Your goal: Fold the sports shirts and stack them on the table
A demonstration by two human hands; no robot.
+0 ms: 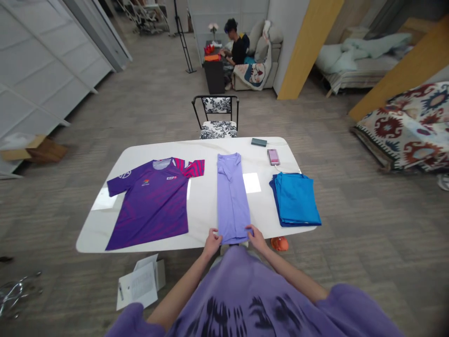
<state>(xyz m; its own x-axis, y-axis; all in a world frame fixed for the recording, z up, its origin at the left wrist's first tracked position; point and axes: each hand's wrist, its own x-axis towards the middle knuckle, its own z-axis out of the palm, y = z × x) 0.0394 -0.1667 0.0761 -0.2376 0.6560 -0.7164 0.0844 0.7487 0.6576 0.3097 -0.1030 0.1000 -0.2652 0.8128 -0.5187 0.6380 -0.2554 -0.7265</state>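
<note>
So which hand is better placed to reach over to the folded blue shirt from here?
The right hand, probably. It grips the lavender shirt at its near right corner, on the side where the folded blue shirt lies. The left hand holds the opposite corner, nearer the purple jersey.

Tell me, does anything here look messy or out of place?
Mostly tidy. Papers lie on the floor beside the white table, and an orange object sits on the floor under its near edge. Both hands grip the lavender shirt.

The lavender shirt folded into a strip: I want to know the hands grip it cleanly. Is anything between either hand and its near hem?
Nothing visible. The left hand and right hand both pinch the near corners of the lavender shirt at the table edge. The purple jersey and blue folded shirt lie apart.
</note>
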